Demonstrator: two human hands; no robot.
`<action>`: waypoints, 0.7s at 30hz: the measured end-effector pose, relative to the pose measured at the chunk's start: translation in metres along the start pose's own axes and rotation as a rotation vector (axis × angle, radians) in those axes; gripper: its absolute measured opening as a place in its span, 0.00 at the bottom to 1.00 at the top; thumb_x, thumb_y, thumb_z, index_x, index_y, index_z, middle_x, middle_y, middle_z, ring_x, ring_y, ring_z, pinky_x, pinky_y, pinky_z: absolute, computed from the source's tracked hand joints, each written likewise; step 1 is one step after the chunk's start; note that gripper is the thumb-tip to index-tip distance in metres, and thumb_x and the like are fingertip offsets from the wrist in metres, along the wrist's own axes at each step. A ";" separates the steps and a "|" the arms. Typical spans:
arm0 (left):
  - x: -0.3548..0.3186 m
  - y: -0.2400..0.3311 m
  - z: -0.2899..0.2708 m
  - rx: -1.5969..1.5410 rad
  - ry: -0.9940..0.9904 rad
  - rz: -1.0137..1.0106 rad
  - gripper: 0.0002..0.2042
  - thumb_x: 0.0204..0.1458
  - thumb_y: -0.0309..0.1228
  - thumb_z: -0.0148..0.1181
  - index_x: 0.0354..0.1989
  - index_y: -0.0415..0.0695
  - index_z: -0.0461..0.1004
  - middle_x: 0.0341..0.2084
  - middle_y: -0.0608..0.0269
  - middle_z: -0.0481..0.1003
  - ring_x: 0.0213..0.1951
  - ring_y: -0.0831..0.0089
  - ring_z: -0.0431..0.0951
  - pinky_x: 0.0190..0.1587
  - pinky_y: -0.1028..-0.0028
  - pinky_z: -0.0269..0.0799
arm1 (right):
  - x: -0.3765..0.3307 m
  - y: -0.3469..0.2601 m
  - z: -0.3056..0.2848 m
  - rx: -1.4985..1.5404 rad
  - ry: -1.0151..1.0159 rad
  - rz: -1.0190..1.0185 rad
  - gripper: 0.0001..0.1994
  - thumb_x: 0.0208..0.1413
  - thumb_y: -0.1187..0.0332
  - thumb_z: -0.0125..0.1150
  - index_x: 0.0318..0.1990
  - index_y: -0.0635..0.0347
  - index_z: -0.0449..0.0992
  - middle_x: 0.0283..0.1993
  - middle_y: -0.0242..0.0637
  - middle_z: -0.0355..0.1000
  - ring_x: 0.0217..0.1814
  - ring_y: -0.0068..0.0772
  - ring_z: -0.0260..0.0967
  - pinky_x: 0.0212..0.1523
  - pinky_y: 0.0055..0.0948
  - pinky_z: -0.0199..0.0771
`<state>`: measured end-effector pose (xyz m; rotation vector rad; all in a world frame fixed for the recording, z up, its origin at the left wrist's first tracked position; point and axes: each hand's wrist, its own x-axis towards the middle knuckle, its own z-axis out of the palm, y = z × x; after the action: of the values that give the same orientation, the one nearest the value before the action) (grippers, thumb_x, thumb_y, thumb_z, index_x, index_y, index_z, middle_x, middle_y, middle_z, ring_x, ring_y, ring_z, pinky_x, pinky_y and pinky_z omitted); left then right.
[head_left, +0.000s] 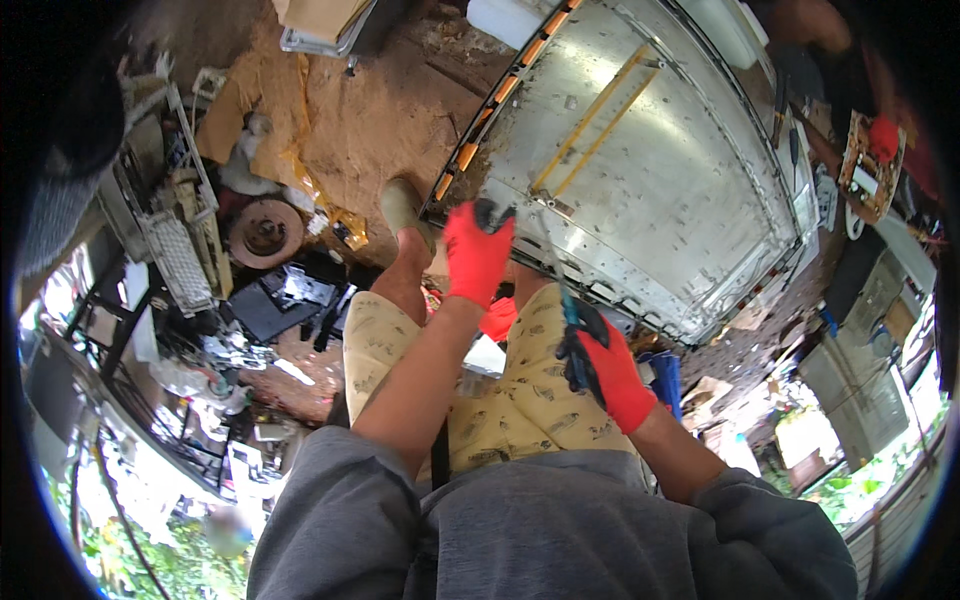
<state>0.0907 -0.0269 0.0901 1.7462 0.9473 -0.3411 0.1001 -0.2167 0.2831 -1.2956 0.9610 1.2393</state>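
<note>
My left hand (478,252), in a red glove with black fingers, hovers by the near left corner of a large silver metal panel (640,150). Its fingers are partly curled, a gap showing between thumb and forefinger, and nothing can be made out in them. My right hand (608,370), gloved the same way, is closed around the teal handle of a screwdriver (556,262). The long thin shaft points up and away over the panel's near edge. Two yellowish strips (600,110) run along the panel, joined by a small bracket (552,203) near the screwdriver's tip.
Orange pieces (467,156) line the panel's left edge. A rusty round disc (266,234) and black plastic parts (285,305) lie to the left. At the far right, another person's red-gloved hand (882,138) touches a brownish frame (862,180). Scrap surrounds my legs.
</note>
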 end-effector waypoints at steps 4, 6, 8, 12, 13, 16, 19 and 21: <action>0.038 -0.011 -0.047 0.446 0.237 0.226 0.40 0.42 0.41 0.79 0.64 0.39 0.69 0.59 0.41 0.74 0.61 0.48 0.73 0.63 0.56 0.69 | 0.041 -0.005 0.057 -0.250 -0.012 -0.226 0.21 0.70 0.66 0.54 0.69 0.52 0.68 0.41 0.37 0.78 0.34 0.27 0.75 0.34 0.28 0.73; 0.068 -0.018 -0.059 0.387 0.074 0.176 0.45 0.42 0.42 0.78 0.69 0.39 0.64 0.61 0.41 0.73 0.64 0.47 0.70 0.65 0.55 0.67 | 0.070 -0.003 0.084 -0.208 0.028 -0.245 0.22 0.69 0.66 0.54 0.69 0.52 0.68 0.44 0.38 0.79 0.40 0.30 0.76 0.42 0.30 0.75; 0.098 -0.025 -0.067 0.393 -0.119 0.237 0.44 0.43 0.43 0.77 0.68 0.39 0.65 0.58 0.40 0.74 0.63 0.47 0.72 0.63 0.56 0.69 | 0.092 0.004 0.101 -0.056 0.025 -0.121 0.21 0.68 0.66 0.55 0.66 0.54 0.70 0.43 0.40 0.80 0.43 0.33 0.77 0.48 0.35 0.76; 0.127 -0.035 -0.081 0.398 -0.428 0.179 0.35 0.46 0.37 0.76 0.63 0.38 0.71 0.53 0.49 0.80 0.57 0.56 0.79 0.58 0.63 0.73 | 0.114 0.022 0.129 0.031 0.090 -0.190 0.19 0.70 0.69 0.52 0.66 0.52 0.71 0.31 0.32 0.75 0.24 0.23 0.71 0.22 0.25 0.70; 0.127 -0.036 -0.084 0.399 -0.477 0.152 0.33 0.46 0.37 0.75 0.61 0.39 0.72 0.51 0.49 0.81 0.55 0.56 0.80 0.57 0.63 0.74 | 0.114 0.026 0.136 0.053 0.115 -0.157 0.19 0.70 0.69 0.52 0.66 0.53 0.71 0.31 0.32 0.75 0.23 0.23 0.71 0.21 0.25 0.70; 0.133 -0.031 -0.092 0.473 -0.492 0.152 0.22 0.48 0.38 0.72 0.52 0.44 0.78 0.41 0.50 0.83 0.46 0.55 0.84 0.49 0.61 0.77 | 0.116 0.020 0.159 0.179 0.123 -0.115 0.18 0.70 0.68 0.53 0.66 0.53 0.71 0.31 0.33 0.76 0.20 0.23 0.69 0.19 0.24 0.68; 0.143 -0.024 -0.097 0.460 -0.568 0.113 0.22 0.49 0.38 0.71 0.52 0.45 0.78 0.41 0.50 0.83 0.46 0.54 0.84 0.49 0.62 0.77 | 0.115 0.005 0.180 0.381 0.155 -0.017 0.19 0.70 0.66 0.55 0.66 0.53 0.70 0.30 0.35 0.77 0.16 0.25 0.68 0.14 0.26 0.64; 0.147 -0.023 -0.097 0.412 -0.624 0.090 0.20 0.49 0.38 0.70 0.51 0.45 0.79 0.40 0.50 0.83 0.45 0.54 0.84 0.48 0.62 0.77 | 0.112 -0.004 0.190 0.399 0.177 0.027 0.18 0.71 0.65 0.54 0.66 0.51 0.72 0.30 0.32 0.76 0.18 0.21 0.66 0.17 0.24 0.63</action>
<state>0.1479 0.1262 0.0196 1.8634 0.3572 -1.0090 0.0929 -0.0163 0.1902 -1.0874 1.2825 0.9026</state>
